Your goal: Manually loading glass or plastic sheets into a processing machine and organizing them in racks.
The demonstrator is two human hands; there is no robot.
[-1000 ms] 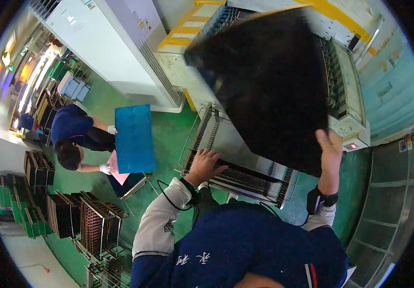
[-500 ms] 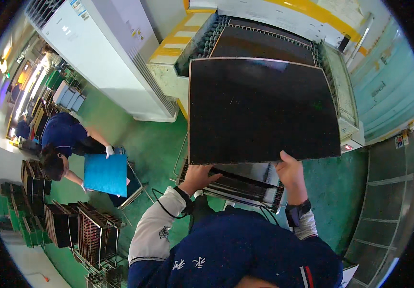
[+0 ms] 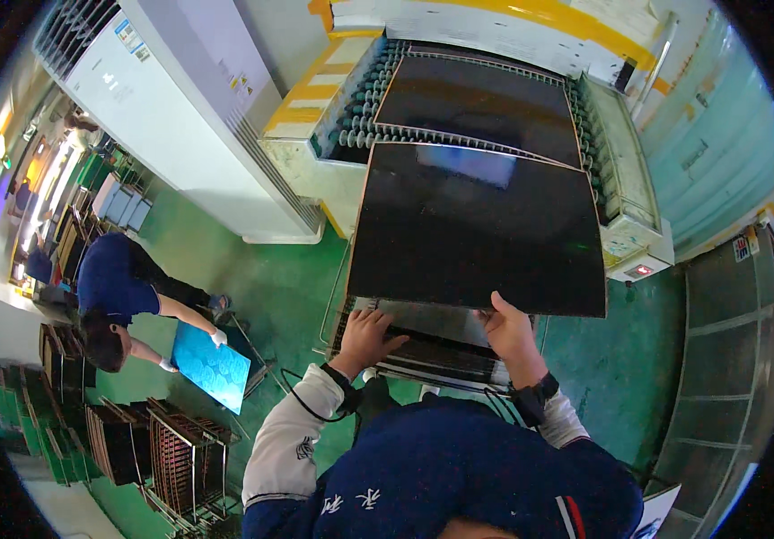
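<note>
You hold a large black panel [image 3: 477, 229] flat in front of you, its near edge resting in both hands and its far edge reaching the front of the roller conveyor [image 3: 356, 108]. Your right hand [image 3: 510, 331] grips the near edge just right of its middle, thumb on top and fingers curled beneath. Your left hand [image 3: 367, 333] sits under the near left corner with fingers spread open, supporting from below rather than clamping; whether it touches the panel's underside or the rack below cannot be told. The panel lies ahead of and above both hands, level with only slight tilt, and it covers most of the wire rack [image 3: 423, 355] that stands directly under your hands. A second dark panel [image 3: 481, 103] lies on the conveyor rollers just beyond the one you hold, apart from it. To your left, well clear of your hands, another person [image 3: 118, 287] bends over a blue panel [image 3: 212, 364] held at a low stand, with racks of dark panels [image 3: 149, 449] standing near.
</note>
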